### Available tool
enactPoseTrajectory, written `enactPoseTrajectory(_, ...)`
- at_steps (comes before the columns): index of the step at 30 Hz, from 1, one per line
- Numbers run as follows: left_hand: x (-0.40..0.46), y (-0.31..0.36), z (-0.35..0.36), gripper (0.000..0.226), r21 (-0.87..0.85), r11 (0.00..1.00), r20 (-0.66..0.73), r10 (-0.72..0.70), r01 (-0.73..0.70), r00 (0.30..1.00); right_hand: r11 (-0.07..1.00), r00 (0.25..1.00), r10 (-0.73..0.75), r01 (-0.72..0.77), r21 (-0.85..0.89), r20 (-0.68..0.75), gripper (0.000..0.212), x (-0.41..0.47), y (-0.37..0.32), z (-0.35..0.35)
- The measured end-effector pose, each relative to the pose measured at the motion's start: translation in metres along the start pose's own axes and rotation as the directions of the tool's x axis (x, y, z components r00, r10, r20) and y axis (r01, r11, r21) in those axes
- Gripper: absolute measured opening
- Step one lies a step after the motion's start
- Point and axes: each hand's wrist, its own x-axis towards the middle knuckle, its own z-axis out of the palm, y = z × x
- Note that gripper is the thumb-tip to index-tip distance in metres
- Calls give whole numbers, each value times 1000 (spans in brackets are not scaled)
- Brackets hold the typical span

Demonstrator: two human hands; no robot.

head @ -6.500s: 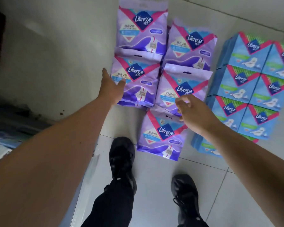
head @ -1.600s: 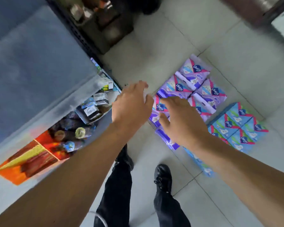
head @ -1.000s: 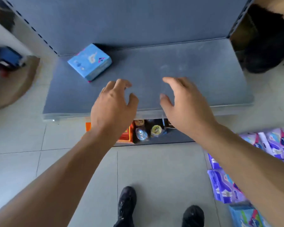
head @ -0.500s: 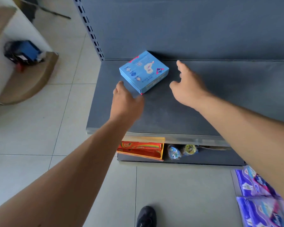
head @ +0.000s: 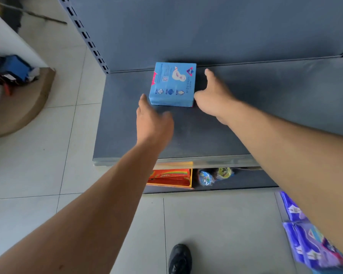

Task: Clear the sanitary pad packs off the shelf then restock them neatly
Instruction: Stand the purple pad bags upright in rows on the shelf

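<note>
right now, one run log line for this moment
step: squaring blue pad pack on shelf | left hand: open beside it | right hand: open, touching right edge

Light blue pack (head: 172,85) with pink trim, grey-blue shelf (head: 265,107), purple packs (head: 309,248)

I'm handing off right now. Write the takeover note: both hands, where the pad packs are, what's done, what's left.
Left hand: open, at the near-left corner of the blue pack, holding nothing.
Right hand: open, against the pack's right side, no grip.
Packs: one blue pack lies flat at the back of the grey shelf; purple packs lie on the floor to the right.
Done: shelf cleared except for this one pack.
Left: lift it off, then restock all packs neatly.
</note>
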Motion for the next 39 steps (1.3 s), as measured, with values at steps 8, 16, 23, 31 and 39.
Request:
enactPoseTrajectory(8,11,-2,11,64,32,999,-54,2,0,999,996,995,-77,74,55,69,42,7,3,7)
enactPoseTrajectory(16,-20,-10,5,59,-73,992,-8,107,-107,994,954,984,-170,177,241,-50,48,-37,23,8)
enactPoseTrajectory(23,-70,29,26,48,-593,803,65,-23,57,998,940,962,-242,264,214,-122,65,-118,68,-17)
enactPoseTrajectory(31,-148,70,84,33,-349,641,592,-415,684,691,934,925,-87,205,294,-370,77,-210,183,-117)
enactPoseTrajectory(39,-260,69,211,37,218,871,720,-447,439,530,890,938,177,-24,456,-297,11,-299,302,-199)
